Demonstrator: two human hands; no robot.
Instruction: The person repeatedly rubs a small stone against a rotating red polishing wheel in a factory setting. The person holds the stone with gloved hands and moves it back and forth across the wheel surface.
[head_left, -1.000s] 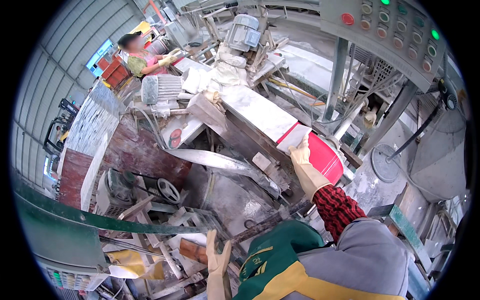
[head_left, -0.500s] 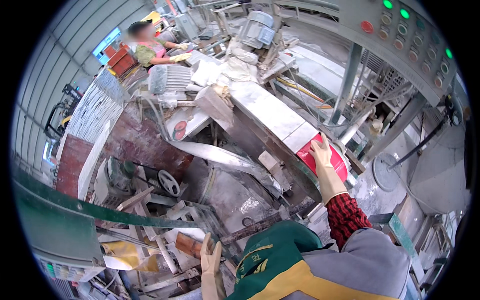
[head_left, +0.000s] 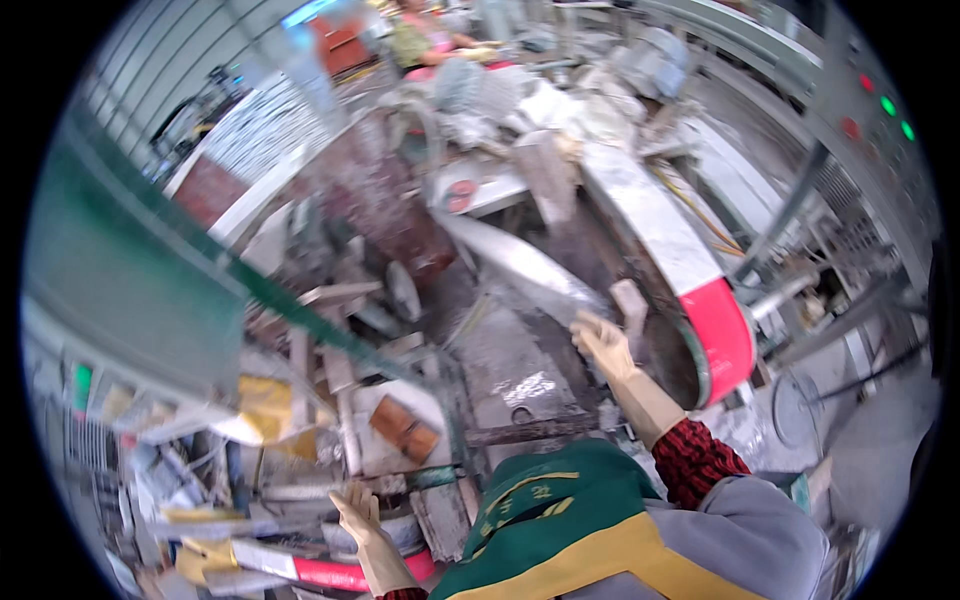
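Note:
Both my hands wear cream gloves. My right hand (head_left: pixel 602 345) hangs in the air over the gap left of a conveyor, its fingers loosely bent and somewhat blurred, with nothing seen in them. The conveyor's rounded end shows a bare red belt (head_left: pixel 722 335), and a white slab (head_left: pixel 672 230) lies on the belt behind it. My left hand (head_left: pixel 357 515) is low at the left, fingers apart and holding nothing visible. Just below it runs another red belt (head_left: pixel 335 573) with a white piece (head_left: pixel 262 556) on it. An orange-brown block (head_left: pixel 403 430) lies above this hand.
A green metal beam (head_left: pixel 290 325) crosses the left side. A long pale curved strip (head_left: pixel 520 262) spans the middle. A control panel (head_left: pixel 880 130) with lit buttons stands at the right. Another person (head_left: pixel 425 40) works at the far end beside stacked pale slabs (head_left: pixel 255 125).
My right hand has come off the red belt and moved left. The left hand has moved left and down. My view has turned left, bringing the lower-left red belt into sight.

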